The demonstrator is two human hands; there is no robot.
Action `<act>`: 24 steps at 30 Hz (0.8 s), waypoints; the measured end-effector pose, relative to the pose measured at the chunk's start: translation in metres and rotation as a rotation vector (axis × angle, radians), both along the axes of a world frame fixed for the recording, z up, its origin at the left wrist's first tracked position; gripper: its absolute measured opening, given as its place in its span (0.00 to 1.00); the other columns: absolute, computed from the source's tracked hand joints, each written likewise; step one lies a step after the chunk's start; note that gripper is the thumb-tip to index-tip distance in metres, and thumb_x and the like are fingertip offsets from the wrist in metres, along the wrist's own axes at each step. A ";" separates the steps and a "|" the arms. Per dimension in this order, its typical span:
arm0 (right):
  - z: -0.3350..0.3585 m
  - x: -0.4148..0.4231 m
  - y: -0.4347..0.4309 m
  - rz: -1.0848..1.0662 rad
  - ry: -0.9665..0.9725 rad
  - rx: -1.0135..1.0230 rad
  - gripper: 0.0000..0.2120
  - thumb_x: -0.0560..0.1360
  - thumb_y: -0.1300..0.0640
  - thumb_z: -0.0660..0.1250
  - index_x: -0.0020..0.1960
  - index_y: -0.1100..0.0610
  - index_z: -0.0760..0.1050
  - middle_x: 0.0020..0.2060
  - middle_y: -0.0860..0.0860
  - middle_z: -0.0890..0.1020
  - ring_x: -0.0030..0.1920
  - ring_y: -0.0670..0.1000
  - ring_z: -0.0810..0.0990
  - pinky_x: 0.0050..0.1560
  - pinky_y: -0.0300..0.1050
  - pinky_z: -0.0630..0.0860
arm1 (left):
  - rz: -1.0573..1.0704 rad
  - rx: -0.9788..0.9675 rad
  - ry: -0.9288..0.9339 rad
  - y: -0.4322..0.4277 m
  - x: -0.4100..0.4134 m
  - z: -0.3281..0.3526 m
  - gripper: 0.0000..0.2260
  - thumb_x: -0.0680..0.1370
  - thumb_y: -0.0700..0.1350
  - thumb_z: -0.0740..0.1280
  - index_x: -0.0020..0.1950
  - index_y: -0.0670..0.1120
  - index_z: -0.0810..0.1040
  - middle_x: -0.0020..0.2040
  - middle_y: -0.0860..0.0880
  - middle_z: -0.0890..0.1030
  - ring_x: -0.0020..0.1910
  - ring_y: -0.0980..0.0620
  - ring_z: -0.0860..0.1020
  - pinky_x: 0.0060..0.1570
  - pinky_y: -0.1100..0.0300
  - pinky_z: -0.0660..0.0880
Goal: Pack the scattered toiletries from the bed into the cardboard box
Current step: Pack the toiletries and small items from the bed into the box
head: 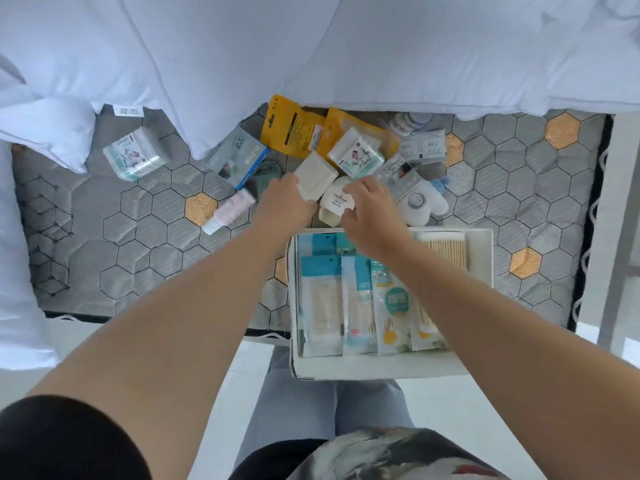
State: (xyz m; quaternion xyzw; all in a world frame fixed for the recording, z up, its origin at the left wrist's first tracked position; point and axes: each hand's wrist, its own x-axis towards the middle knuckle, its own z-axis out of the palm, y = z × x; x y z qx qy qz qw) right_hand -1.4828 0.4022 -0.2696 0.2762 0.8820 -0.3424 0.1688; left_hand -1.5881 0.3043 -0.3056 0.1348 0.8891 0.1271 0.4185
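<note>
Left hand (pixel 284 199) grips white packet (pixel 317 176) — right hand (pixel 372 216) touches bottle (pixel 336 206).

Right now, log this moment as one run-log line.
stage: picking from bed | left hand grips white flat packet | right hand on white bottle, grip unclear | cardboard box part-filled, pouches and cotton swabs inside
</note>
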 end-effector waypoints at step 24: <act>-0.065 -0.056 0.037 -0.345 -0.013 0.155 0.42 0.68 0.54 0.70 0.75 0.52 0.49 0.67 0.56 0.65 0.66 0.56 0.64 0.61 0.51 0.68 | -0.142 0.258 0.029 0.014 -0.034 -0.052 0.36 0.64 0.46 0.76 0.68 0.47 0.63 0.63 0.46 0.71 0.62 0.44 0.71 0.59 0.46 0.71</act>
